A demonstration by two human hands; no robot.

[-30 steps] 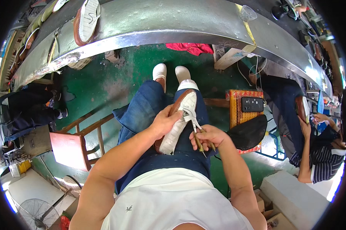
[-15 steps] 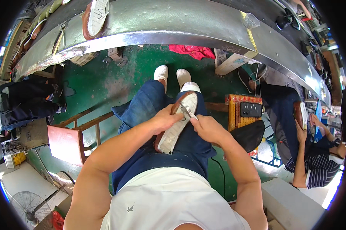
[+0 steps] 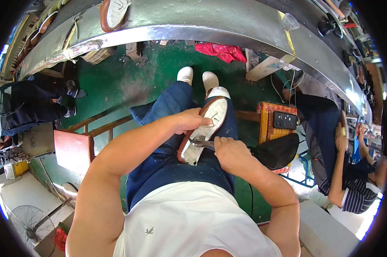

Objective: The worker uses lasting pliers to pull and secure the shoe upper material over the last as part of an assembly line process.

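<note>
Across my lap lies a shoe upper point(image 3: 216, 112), brown at the rim, with its pale white underside facing up. My left hand point(image 3: 191, 121) is closed on its left edge near the middle, thumb lying over the white underside. In my right hand point(image 3: 233, 154) are metal pincers point(image 3: 204, 143), the fingers wrapped round the handles. The head of the pincers rests at the shoe's near half, by its left rim; whether the jaws grip the edge I cannot tell.
A metal bench point(image 3: 159, 33) crosses ahead, holding another brown-and-white shoe point(image 3: 115, 15) and a clear cup point(image 3: 290, 22). To my right stands a stool with a phone point(image 3: 285, 120) and a black bag point(image 3: 278, 152). A co-worker point(image 3: 341, 188) sits farther right. A brown stool point(image 3: 74, 150) is at left.
The pincers and my right hand have moved from the shoe's far half down toward its near half. My left hand stays on the shoe, its thumb now reaching farther over the underside.
</note>
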